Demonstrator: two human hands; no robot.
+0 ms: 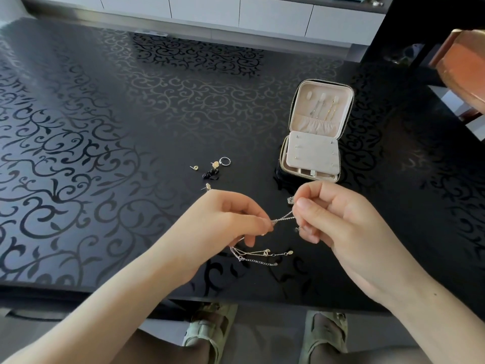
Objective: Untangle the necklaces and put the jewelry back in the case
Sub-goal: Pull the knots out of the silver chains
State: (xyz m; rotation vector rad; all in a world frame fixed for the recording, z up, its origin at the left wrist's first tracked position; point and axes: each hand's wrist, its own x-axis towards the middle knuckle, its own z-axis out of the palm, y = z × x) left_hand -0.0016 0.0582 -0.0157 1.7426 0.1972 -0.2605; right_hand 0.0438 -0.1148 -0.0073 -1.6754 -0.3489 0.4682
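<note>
Thin silver and gold necklace chains [262,254] hang tangled between my hands above the black table. My left hand [231,222] pinches the chains at its fingertips. My right hand [333,214] pinches a stretch of chain higher up, with a small clear pendant [290,200] by its thumb. Loose chain ends with clasps trail below onto the table. The open jewelry case [315,132], beige inside with a zip edge, lies just beyond my right hand; two chains hang in its lid. A ring [225,161], several earrings [194,167] and a dark piece [212,174] lie left of the case.
The black table [105,127] with a scroll pattern stretches far to the left and back. An orange-brown chair [462,67] stands at the right rear. White cabinets run along the back. The table's near edge is just under my forearms.
</note>
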